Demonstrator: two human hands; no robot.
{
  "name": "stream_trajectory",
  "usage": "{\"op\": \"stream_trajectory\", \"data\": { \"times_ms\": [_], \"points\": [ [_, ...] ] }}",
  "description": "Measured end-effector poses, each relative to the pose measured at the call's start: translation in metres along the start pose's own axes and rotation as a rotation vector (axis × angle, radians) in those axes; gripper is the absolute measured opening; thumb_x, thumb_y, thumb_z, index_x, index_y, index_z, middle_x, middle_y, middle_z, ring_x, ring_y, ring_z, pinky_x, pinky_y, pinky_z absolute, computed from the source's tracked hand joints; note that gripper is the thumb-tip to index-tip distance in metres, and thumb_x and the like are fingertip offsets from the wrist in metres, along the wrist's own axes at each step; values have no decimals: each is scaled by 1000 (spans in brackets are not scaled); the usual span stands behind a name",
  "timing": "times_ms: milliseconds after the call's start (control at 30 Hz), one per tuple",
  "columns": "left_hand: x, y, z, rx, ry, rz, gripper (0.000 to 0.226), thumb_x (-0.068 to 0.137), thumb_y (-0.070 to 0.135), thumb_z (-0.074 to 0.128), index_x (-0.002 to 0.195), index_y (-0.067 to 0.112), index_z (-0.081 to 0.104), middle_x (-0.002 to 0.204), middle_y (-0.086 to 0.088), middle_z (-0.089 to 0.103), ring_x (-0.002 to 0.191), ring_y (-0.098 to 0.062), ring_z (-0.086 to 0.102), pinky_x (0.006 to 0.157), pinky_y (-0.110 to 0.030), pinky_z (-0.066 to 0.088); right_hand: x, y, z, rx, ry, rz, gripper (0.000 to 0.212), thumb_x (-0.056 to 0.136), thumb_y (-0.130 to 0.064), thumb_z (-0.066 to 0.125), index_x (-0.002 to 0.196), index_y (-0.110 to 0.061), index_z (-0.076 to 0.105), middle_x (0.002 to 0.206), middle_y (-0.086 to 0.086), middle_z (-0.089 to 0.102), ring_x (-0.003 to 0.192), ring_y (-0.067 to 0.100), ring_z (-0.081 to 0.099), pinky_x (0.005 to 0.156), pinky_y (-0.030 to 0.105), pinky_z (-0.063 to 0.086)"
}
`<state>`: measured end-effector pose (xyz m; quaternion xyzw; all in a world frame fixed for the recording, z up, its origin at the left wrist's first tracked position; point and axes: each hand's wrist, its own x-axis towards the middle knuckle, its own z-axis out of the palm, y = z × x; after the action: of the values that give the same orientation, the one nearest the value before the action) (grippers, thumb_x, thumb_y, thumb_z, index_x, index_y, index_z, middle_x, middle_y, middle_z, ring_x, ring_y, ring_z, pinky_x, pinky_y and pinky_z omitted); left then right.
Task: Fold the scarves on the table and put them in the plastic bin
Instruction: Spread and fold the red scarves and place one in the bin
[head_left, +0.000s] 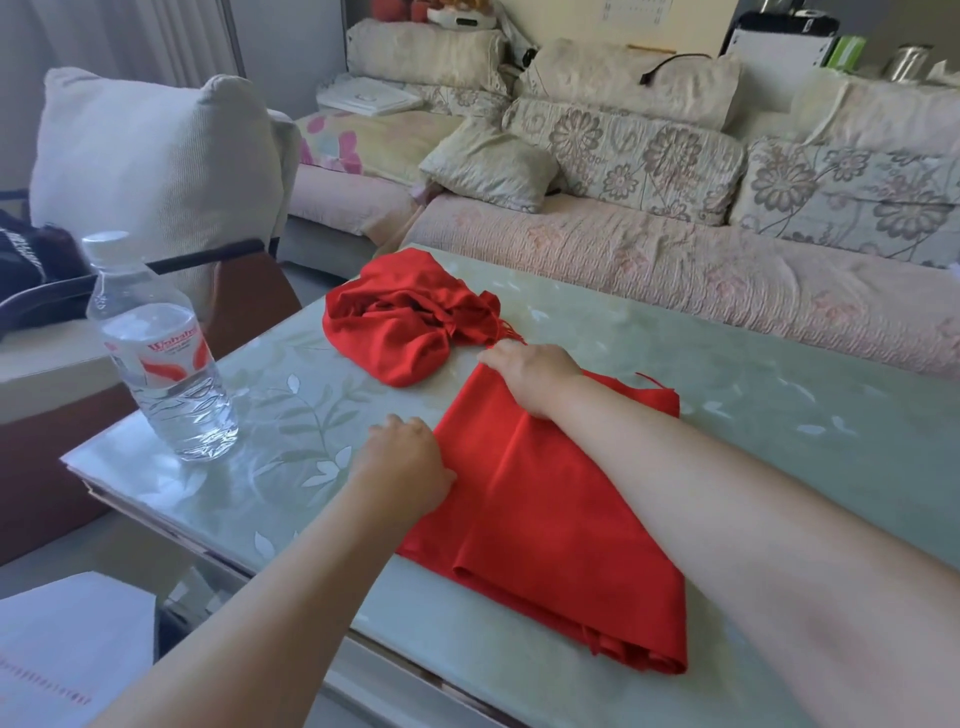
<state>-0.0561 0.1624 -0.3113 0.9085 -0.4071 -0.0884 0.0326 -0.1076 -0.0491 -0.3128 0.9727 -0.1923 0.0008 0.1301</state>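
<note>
Living-room sofa (675, 270), floral cushions, behind. Glass-topped table (779, 415), leaf-patterned, likely slick. Half-folded red scarf (545, 509), flat on table, near fold close to front edge; risks sliding off or skewing in its layers if tugged unevenly. Crumpled red scarf (405, 322), unfolded, just beyond; fringe beside far corner, liable to snag into next fold. Water bottle (161, 353), upright, at left; could topple under a wide left-arm sweep. Right hand (530, 376), fingers curled, pinching far corner. Left hand (405, 457), fingers curled, gripping left edge. Plastic bin: not in view.
</note>
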Motion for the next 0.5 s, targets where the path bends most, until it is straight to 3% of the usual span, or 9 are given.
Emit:
{"op": "stream_trajectory", "data": {
  "times_ms": [67,133,233,333,500],
  "points": [
    [4,-4,0,-19,1,-12,37,91,36,59,115,9,50,125,-12,54,113,-29,55,79,-33,41,14,-5,1,-34,-10,-79,53,101,-7,31,150,-30,37,147,3,44,122,31,57,94,43,50],
    [8,-3,-3,-28,-11,-26,13,89,25,56,93,15,51,112,-7,60,97,-26,57,72,-31,39,23,-9,0,-124,-32,-178,51,103,-10,31,149,-31,36,140,5,49,115,33,61,85,40,51],
    [12,-1,-8,-84,-63,-16,14,83,22,55,74,15,46,92,-5,58,80,-23,52,64,-29,38,27,-9,-5,-290,-13,-213,44,100,-5,34,138,-24,49,124,10,53,105,32,63,68,38,40],
    [13,7,-18,-161,-56,37,23,83,32,56,92,12,60,97,-7,62,84,-25,54,66,-29,39,20,7,-16,-338,58,-223,31,95,-7,44,117,-18,62,115,9,54,99,31,64,69,37,40],
    [-12,33,-43,-254,-6,280,30,86,32,60,113,18,62,108,-2,63,98,-25,58,75,-26,43,-17,57,-30,-82,206,-83,20,87,-8,54,99,-19,65,108,5,60,94,32,64,69,37,44]
  ]
}}
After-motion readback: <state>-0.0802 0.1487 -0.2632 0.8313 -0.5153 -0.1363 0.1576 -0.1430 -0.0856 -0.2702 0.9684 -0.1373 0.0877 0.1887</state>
